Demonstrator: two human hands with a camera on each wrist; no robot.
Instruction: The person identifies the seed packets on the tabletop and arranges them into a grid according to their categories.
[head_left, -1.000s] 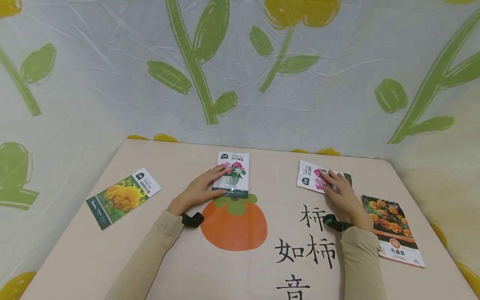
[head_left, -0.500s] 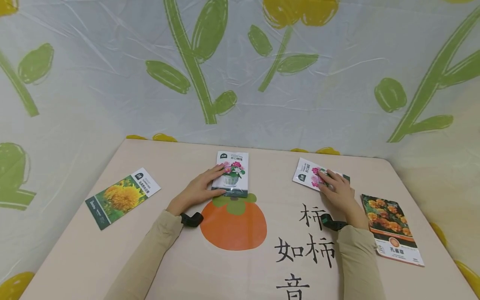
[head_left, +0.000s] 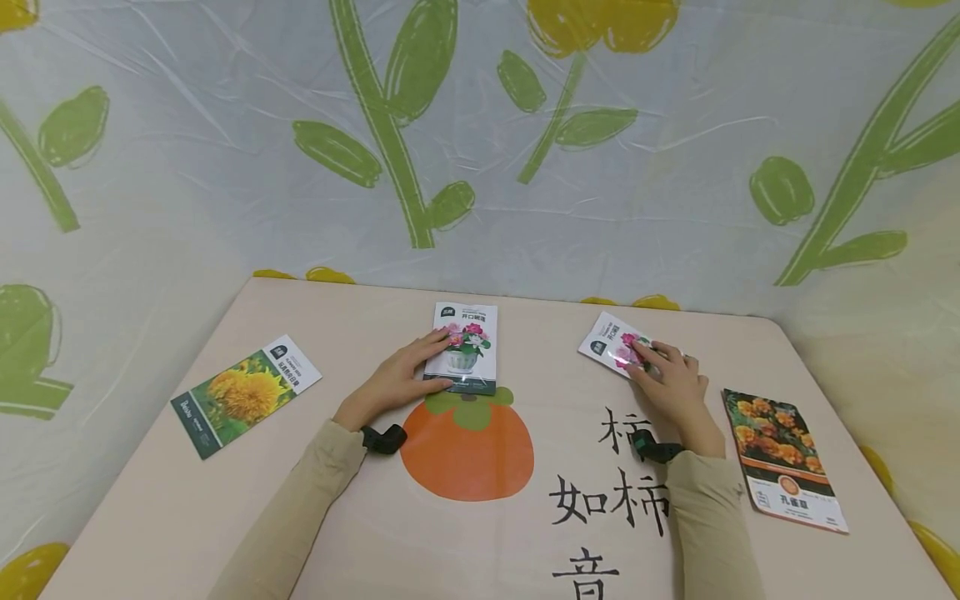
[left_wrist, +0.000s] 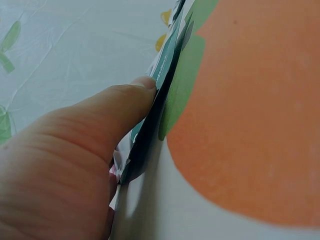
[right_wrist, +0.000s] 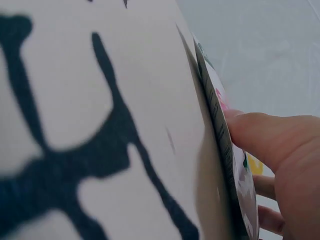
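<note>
My left hand (head_left: 393, 379) rests on a seed packet (head_left: 480, 362) with a picture of pink flowers in a pot, lying upright at the table's back middle. Its thumb (left_wrist: 122, 102) lies on the packet's green lower strip in the left wrist view. To the right, my right hand (head_left: 671, 392) presses from above on a matching seed packet (head_left: 606, 335), which lies tilted, its right part covered by the hand. In the right wrist view the thumb (right_wrist: 250, 132) touches this packet's printed face, and the packet's near edge stands slightly off the table.
A seed packet with a yellow flower (head_left: 247, 396) lies slanted on the left of the table (head_left: 360, 542). On the right lies a larger packet with orange flowers (head_left: 783, 462). A flower-printed sheet (head_left: 247, 150) hangs behind the table.
My right hand has slid leftward, taking the packet beneath it along and turning it so that it slants more. The left hand and its packet stay in place.
</note>
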